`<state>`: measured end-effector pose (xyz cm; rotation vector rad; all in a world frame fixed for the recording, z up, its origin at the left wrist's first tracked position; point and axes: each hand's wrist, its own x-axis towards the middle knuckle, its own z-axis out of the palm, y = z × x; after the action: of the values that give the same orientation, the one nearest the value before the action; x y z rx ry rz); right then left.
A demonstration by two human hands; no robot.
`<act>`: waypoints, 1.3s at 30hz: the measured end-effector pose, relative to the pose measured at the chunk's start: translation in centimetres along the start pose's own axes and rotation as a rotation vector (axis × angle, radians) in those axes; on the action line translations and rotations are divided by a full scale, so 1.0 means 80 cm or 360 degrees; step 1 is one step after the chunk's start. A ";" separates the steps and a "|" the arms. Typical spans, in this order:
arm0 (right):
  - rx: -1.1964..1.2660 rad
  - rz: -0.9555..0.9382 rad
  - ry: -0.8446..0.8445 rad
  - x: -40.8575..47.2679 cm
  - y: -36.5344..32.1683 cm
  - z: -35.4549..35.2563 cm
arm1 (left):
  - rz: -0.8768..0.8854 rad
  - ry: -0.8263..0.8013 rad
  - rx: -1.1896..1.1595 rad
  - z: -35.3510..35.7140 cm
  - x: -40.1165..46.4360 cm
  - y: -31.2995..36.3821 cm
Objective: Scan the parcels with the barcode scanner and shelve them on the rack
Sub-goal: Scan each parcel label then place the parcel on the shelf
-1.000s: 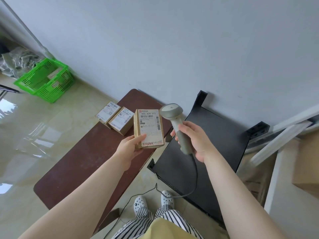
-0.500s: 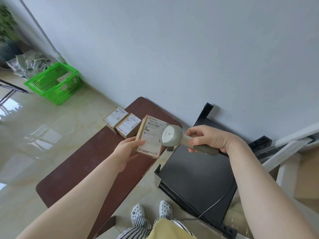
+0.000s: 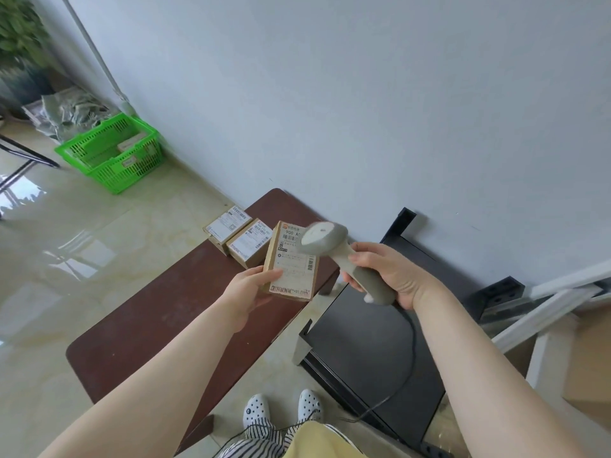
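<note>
My left hand [image 3: 248, 285] holds a small brown parcel [image 3: 291, 269] upright, its white label facing me, thumb across the lower left of the label. My right hand [image 3: 386, 276] grips the handle of the grey barcode scanner [image 3: 334, 247]. The scanner's head hovers over the label's upper right corner and hides part of it. Two more labelled parcels [image 3: 228, 223] [image 3: 250, 242] lie side by side on the dark brown table [image 3: 158, 312] just behind the held one. The scanner's cable [image 3: 406, 368] hangs down over the black rack.
A black rack [image 3: 370, 345] stands to the right of the table, against the wall. White frame rails [image 3: 542, 305] and a cardboard box [image 3: 591, 368] sit at far right. A green basket [image 3: 112, 152] with parcels stands on the floor at left, near plastic bags and a plant.
The scanner's handle has swung down toward me and its head now sits higher over the label. The parcel stays in my left hand. The view has shifted slightly left.
</note>
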<state>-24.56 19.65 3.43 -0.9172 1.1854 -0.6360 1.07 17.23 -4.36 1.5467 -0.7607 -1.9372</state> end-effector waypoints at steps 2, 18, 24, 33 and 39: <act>0.0238 -0.0017 0.0135 0.007 0.002 0.018 | -0.0013 0.0012 -0.0073 0.004 0.005 -0.004; 0.0828 0.0173 0.0484 0.017 0.005 0.077 | -0.0024 0.0071 -0.0162 0.031 0.026 -0.013; 0.0894 0.0163 0.0464 0.018 0.012 0.068 | -0.0032 0.0065 -0.0166 0.034 0.030 -0.012; 0.0749 0.0171 0.1318 0.028 0.081 0.016 | -0.0022 0.0118 -0.0185 0.033 0.031 -0.017; 0.0644 0.0384 0.1944 0.020 0.151 -0.030 | -0.0017 0.0094 -0.0224 0.046 0.028 -0.021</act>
<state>-26.95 23.81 -8.05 0.0642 2.0759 -1.2433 -3.03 17.15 -6.38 1.5182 -0.5797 -1.9005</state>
